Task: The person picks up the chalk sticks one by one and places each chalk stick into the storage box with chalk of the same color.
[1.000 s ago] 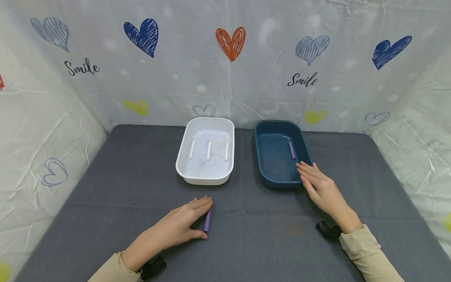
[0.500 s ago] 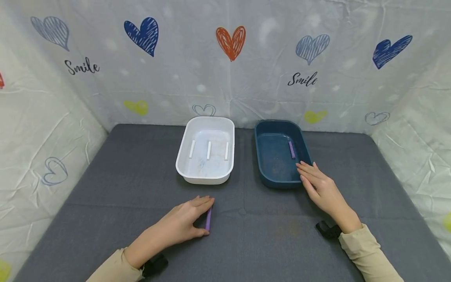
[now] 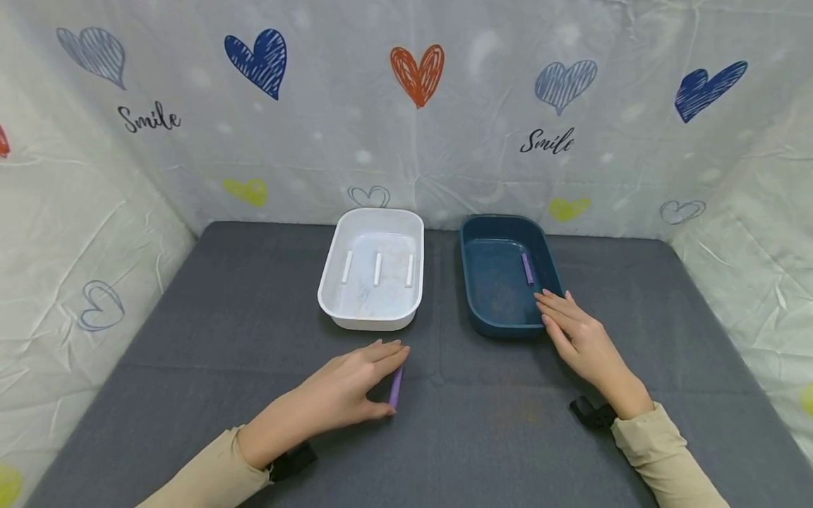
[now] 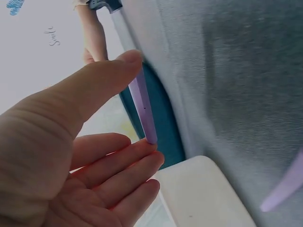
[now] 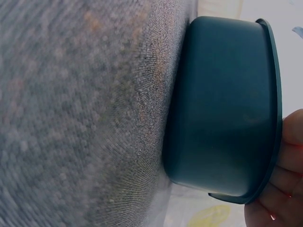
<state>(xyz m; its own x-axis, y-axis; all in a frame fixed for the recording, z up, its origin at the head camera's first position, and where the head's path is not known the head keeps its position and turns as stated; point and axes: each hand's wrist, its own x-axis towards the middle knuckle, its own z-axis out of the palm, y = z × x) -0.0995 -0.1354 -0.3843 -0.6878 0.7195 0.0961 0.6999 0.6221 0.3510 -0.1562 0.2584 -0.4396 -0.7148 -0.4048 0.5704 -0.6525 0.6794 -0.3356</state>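
My left hand (image 3: 346,384) pinches a purple chalk stick (image 3: 396,386) lengthwise, thumb at one end and fingertips at the other. In the left wrist view this chalk (image 4: 143,106) is above the grey cloth, and a second purple stick (image 4: 286,184) shows at the lower right edge; the head view does not show that one. My right hand (image 3: 581,339) rests straight fingers on the near right rim of a dark blue tray (image 3: 502,328). One purple chalk stick (image 3: 528,269) lies inside it. The right wrist view shows the tray's outer wall (image 5: 222,104) beside my fingers (image 5: 291,158).
Left of the blue tray stands a white tray (image 3: 371,323) holding three white chalk sticks (image 3: 377,269). Both sit at the back of a grey cloth-covered table (image 3: 483,437), before a printed curtain (image 3: 317,141).
My left hand closed its thumb and fingertips on the purple chalk stick's ends, then carried it right and toward the trays. My right hand stays at the blue tray's rim.
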